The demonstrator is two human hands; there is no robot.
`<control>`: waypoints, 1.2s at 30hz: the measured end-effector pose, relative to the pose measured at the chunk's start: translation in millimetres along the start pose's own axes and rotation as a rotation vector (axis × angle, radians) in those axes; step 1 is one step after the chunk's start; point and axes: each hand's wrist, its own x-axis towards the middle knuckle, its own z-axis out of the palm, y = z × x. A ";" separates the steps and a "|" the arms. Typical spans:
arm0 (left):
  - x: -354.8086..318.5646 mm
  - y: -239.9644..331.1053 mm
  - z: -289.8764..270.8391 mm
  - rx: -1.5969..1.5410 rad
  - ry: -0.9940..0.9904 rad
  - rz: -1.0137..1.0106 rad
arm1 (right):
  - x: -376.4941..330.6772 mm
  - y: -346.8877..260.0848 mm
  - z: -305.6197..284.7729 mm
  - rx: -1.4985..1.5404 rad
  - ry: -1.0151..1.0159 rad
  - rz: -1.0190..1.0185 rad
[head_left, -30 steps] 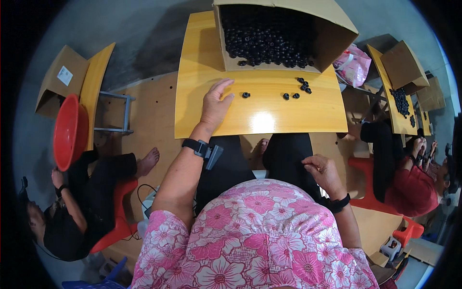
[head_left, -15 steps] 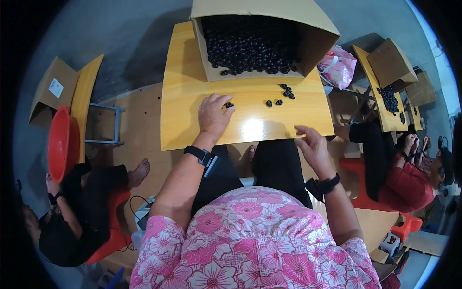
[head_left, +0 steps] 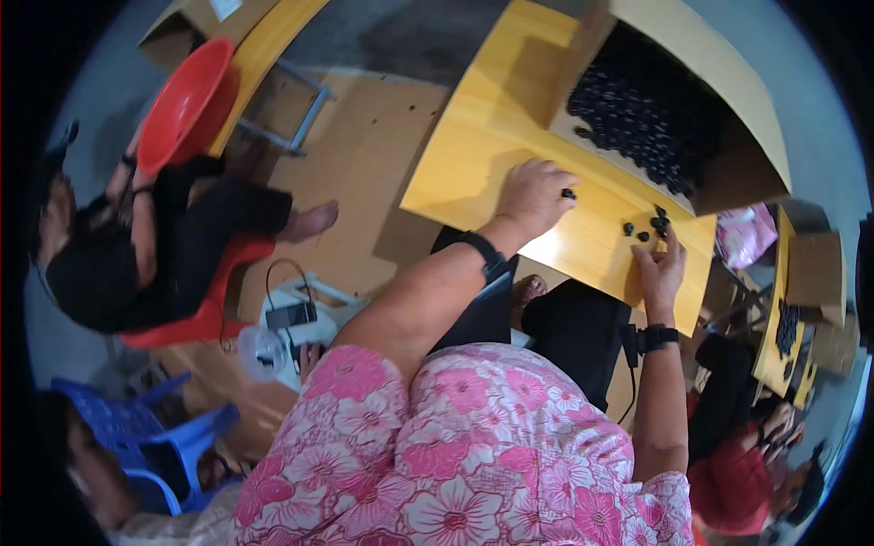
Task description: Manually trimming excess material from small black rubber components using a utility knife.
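Note:
My left hand (head_left: 535,198) rests over the yellow table (head_left: 482,105), its fingers bent around a small black round part (head_left: 569,194) at the fingertips. My right hand (head_left: 663,278) is above the table's near right side, thumb and index finger apart. Its index fingertip reaches the loose black parts (head_left: 659,222), and whether it touches one is hard to tell. Another black part (head_left: 644,237) lies just left of that finger. Beyond both hands, a cardboard box (head_left: 728,50) lies on its side, its opening toward me, holding a heap of black parts (head_left: 646,114).
A co-worker on the left holds a red basin (head_left: 187,105) beside another table (head_left: 273,36). Another co-worker in red (head_left: 733,482) sits at the right. A blue chair (head_left: 146,428) and a white stool with a phone (head_left: 291,315) are at the left. A pink bag (head_left: 746,237) hangs beyond the table.
The whole view has turned, so the table now sits to the right and tilted. My right hand has moved from the table's near edge up to the loose parts. My left hand keeps its part.

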 end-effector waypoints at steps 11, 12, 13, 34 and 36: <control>-5.3 -10.6 -30.3 -0.697 -0.065 -0.301 | -8.9 8.7 27.5 0.479 0.226 -0.065; -6.5 -9.8 -30.9 -0.697 -0.068 -0.294 | -8.5 10.2 25.6 0.462 0.226 -0.070; -8.4 -9.4 -32.1 -0.842 -0.069 -0.370 | -8.6 12.5 25.1 0.465 0.231 -0.071; -31.1 -22.6 -68.0 -1.837 -0.035 -0.631 | -7.3 21.5 26.0 0.349 0.214 -0.077; -30.9 -21.4 -69.9 -1.843 -0.044 -0.623 | -7.8 20.8 26.4 0.381 0.220 -0.074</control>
